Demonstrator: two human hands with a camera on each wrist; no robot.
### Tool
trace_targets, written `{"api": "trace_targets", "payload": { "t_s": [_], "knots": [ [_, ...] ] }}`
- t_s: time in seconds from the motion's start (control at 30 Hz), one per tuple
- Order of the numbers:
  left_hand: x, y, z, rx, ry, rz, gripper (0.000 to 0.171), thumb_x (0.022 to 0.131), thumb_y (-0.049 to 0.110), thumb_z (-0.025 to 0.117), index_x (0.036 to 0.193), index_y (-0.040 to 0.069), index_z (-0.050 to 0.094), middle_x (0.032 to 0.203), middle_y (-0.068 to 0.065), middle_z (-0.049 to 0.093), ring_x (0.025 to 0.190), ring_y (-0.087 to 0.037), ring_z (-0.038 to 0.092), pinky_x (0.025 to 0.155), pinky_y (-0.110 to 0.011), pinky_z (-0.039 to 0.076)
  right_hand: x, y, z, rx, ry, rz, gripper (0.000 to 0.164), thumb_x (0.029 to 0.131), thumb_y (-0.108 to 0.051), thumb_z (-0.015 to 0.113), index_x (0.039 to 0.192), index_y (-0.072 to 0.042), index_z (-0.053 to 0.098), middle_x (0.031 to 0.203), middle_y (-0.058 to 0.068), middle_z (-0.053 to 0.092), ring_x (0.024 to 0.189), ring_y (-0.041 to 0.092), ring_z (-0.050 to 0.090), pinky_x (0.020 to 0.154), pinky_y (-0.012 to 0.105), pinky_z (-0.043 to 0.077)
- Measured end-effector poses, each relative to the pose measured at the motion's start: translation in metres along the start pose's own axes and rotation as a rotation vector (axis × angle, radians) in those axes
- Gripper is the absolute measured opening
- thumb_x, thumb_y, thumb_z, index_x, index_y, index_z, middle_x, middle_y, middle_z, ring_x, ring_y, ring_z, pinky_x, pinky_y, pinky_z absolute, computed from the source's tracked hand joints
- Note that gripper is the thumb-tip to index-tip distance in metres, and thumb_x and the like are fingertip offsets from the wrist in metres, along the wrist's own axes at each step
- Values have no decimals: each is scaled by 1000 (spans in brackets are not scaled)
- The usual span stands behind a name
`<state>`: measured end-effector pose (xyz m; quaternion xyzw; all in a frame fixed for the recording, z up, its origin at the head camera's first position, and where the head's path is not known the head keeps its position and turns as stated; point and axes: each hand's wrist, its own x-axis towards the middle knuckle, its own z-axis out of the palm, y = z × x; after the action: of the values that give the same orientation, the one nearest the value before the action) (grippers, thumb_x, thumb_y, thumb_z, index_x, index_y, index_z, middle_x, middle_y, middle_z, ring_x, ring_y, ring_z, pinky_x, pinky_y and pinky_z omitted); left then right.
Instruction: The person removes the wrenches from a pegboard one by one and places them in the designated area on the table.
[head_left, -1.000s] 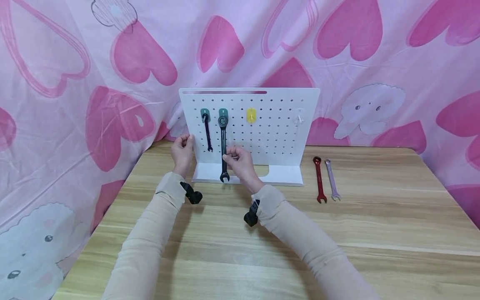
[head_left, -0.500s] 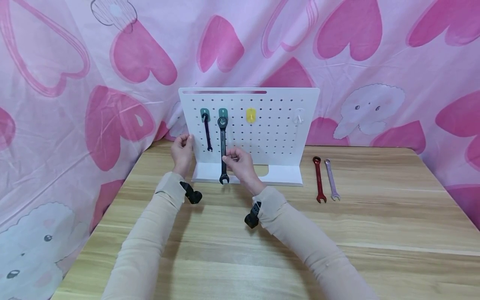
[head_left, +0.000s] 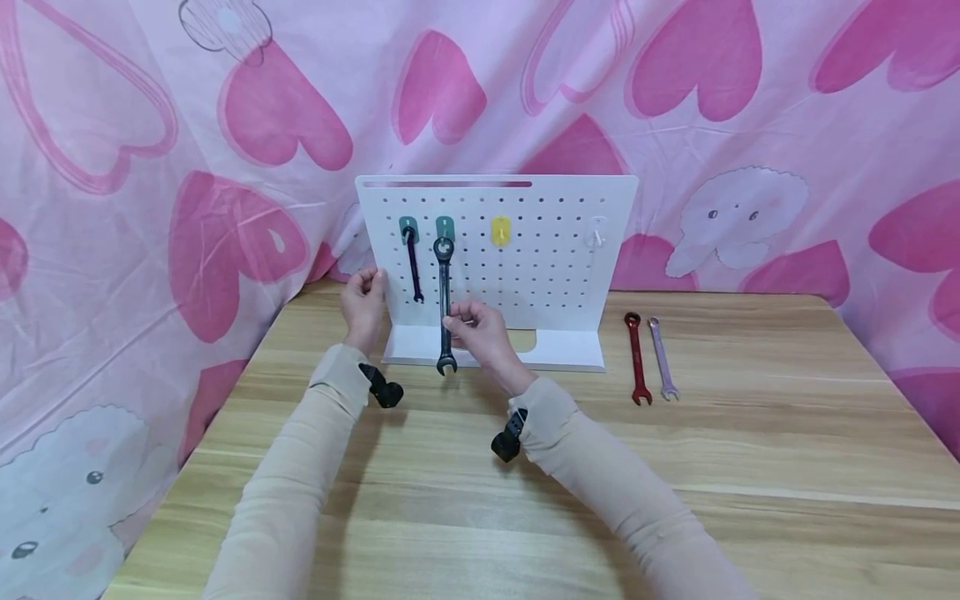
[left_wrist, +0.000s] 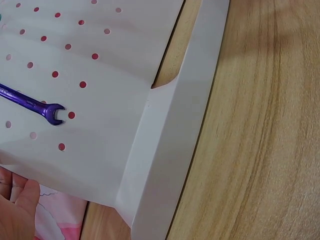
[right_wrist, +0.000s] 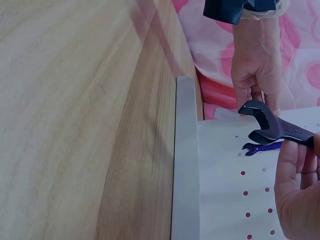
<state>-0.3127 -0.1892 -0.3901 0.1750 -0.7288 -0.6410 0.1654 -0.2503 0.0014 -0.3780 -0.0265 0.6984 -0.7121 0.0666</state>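
Two bare hands work at a white pegboard (head_left: 542, 285), the right hand (head_left: 482, 335) pinching a black wrench (head_left: 445, 283) by its shank between thumb and closed fingers. The wrench stands nearly upright, ring end above the grip, open jaw below it; whether the ring sits on the green hook (head_left: 445, 223) behind it cannot be told. To the left of that grip, the left hand (head_left: 362, 308) clamps the board's side edge with bent fingers and thumb. Between the hands, a purple wrench (head_left: 414, 268) hangs from another green hook (head_left: 408, 224). Up and to the right of the pinching fingers sits a yellow hook (head_left: 501, 231), with a white hook (head_left: 597, 237) farther along the same row. Well to the right of the grip, a red wrench (head_left: 637, 358) and a lilac wrench (head_left: 663, 358) lie side by side on the wood-grain table (head_left: 420, 500). Behind everything hangs a pink cloth (head_left: 495, 50) printed with hearts and pale, fluffy animals. Beige sleeves (head_left: 292, 467) reach to both wrists.
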Motion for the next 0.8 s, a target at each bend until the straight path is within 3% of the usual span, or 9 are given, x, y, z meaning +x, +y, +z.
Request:
{"api": "trace_targets", "payload": {
  "t_s": [0.3, 0.8],
  "knots": [
    [-1, 0, 0, 2, -5, -9, 33, 94, 37, 54, 115, 12, 58, 96, 2, 52, 88, -12, 49, 77, -22, 46, -6, -6, -1, 93, -39, 50, 16, 88, -4, 63, 104, -1, 61, 85, 1, 56, 73, 11, 56, 73, 28, 55],
    [0, 0, 0, -25, -4, -6, 31, 94, 36, 55, 113, 12, 59, 93, 3, 51, 86, -11, 48, 76, -22, 44, -15, -21, 1, 152, -73, 89, 19, 90, -6, 62, 108, 0, 60, 86, 2, 58, 74, 10, 58, 72, 25, 55]
  ]
}}
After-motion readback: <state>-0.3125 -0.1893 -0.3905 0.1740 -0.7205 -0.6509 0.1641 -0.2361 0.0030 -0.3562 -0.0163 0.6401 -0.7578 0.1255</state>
